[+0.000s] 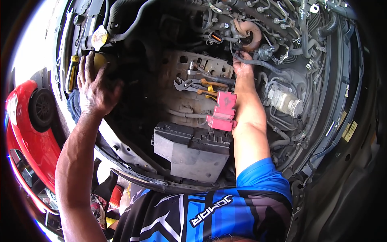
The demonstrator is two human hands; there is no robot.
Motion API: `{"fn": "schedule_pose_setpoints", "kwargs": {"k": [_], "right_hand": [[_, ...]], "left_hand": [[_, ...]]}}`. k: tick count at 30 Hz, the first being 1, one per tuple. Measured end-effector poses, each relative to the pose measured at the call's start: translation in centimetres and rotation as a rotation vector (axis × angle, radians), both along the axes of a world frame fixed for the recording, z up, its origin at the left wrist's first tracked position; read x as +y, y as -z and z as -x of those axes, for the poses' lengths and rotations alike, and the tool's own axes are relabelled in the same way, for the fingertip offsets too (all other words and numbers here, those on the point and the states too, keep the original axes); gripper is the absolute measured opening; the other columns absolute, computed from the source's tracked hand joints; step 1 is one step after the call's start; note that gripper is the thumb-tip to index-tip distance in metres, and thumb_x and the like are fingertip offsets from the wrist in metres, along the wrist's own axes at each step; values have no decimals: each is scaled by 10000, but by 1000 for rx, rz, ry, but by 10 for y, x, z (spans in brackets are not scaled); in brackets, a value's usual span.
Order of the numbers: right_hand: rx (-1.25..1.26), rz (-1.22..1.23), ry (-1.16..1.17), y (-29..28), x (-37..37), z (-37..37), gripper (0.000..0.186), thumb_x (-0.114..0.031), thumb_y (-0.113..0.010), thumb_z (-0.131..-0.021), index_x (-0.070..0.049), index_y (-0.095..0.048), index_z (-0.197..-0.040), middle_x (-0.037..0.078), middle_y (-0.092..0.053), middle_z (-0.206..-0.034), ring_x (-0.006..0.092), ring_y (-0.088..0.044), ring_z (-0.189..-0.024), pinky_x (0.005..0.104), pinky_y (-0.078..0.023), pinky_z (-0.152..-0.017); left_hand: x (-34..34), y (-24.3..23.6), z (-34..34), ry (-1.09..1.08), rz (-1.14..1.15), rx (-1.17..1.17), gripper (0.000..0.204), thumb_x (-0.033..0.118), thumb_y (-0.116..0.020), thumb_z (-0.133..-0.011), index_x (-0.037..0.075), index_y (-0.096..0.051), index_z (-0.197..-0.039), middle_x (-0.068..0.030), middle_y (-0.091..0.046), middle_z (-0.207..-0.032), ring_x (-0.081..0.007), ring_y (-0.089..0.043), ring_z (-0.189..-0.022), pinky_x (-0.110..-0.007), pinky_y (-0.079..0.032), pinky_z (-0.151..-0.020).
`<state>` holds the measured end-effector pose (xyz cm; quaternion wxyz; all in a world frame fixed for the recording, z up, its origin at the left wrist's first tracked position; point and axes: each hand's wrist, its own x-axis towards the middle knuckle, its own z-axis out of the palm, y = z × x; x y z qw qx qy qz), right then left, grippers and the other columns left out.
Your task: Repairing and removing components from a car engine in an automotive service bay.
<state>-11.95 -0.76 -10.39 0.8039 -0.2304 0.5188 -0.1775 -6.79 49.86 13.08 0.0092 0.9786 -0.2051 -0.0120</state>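
Several fingers apart, my left hand [96,85] rests beside a screwdriver [72,76]; I can't tell if my right hand [243,66] grips the hose [263,63].

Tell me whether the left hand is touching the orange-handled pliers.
Apart. The head view plainly shows a wide gap between the left hand and the orange-handled pliers.

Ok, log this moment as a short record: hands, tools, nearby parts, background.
Left hand: fingers spread, beside a yellow-and-black screwdriver
Right hand: reaching in near a brown curved pipe; grip unclear, fingertips partly hidden
Other tools: orange-handled pliers over a tan metal plate
Nearby parts: red cover, black box, translucent reservoir
Background: red car, at left
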Motion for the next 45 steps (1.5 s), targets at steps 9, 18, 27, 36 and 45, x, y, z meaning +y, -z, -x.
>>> {"fn": "schedule_pose_setpoints", "kwargs": {"k": [9,18,27,36,45], "right_hand": [[-88,-134,-19,-20,0,10,147,17,-586,-864,18,-554,-1007,139,-626,-912,296,-640,-799,429,-587,-726],[449,536,-400,-81,18,42,75,-65,-637,-906,-74,-587,-962,66,-603,-749,164,-600,-635,294,-488,-509],[755,1219,-1078,-155,72,67,346,-236,-655,-837,-52,-659,-1131,215,-700,-1067,339,-681,-1030,396,-524,-912],[251,1597,-526,-378,121,112,202,-7,-663,-885,-34,-619,-1080,64,-648,-931,140,-610,-780,277,-510,-681],[1260,1883,-350,-427,-70,168,296,-211,-693,-880,-57,-674,-1133,187,-687,-1081,344,-671,-995,423,-530,-863]], "left_hand": [[0,-1,0,-11,4,9,589,369,-744,-777,147,-616,-1307,-220,-277,-1586,-440,-200,-1486,-591,-217,-1170],[1,0,3,-14,-32,21,606,407,-726,-805,180,-590,-1349,-217,-265,-1592,-423,-189,-1495,-588,-206,-1176],[7,-1,-4,9,-53,0,601,434,-681,-860,212,-551,-1403,-131,-229,-1629,-381,-157,-1512,-545,-199,-1198],[3,-3,0,-33,-83,97,601,415,-663,-876,240,-513,-1431,-139,-198,-1637,-385,-130,-1518,-580,-177,-1195],[0,-7,-2,-24,-118,130,590,425,-654,-881,200,-533,-1412,-150,-194,-1636,-385,-124,-1518,-571,-172,-1197]]}}
